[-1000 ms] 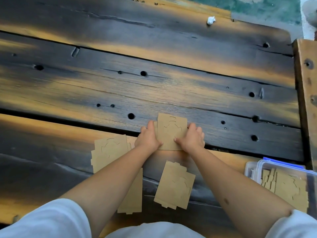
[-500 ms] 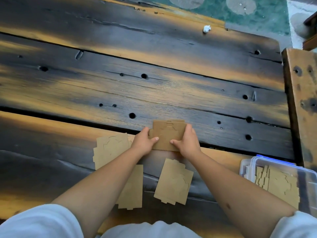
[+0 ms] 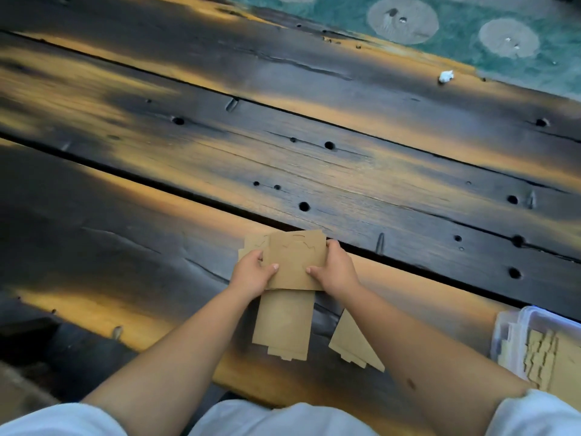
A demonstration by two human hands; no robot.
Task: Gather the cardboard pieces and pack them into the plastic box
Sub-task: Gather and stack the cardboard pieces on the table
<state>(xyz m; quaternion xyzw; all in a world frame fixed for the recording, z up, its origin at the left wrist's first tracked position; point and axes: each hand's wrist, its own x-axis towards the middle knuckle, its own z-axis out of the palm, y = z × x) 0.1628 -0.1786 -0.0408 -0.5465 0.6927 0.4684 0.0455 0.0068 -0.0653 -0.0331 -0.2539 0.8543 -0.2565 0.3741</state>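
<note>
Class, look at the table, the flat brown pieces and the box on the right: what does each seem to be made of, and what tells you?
Table: rough wood planks, dark-stained or scorched; grain, cracks and holes show.
Brown pieces: thin matte cardboard, die-cut; flat, with cut notches and tabs.
Box: clear, glossy plastic, probably; more pieces show through its wall.

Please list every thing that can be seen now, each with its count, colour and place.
held cardboard piece: one, brown, between both hands
loose cardboard pieces: at least three, brown, on table under and beside the hands
plastic box: one, clear, right edge, cardboard stacked inside
wooden table: one, dark with yellow streaks
white scrap: one, far table edge
green carpet: top right
left hand: grip on piece's left edge
right hand: grip on right edge
</note>
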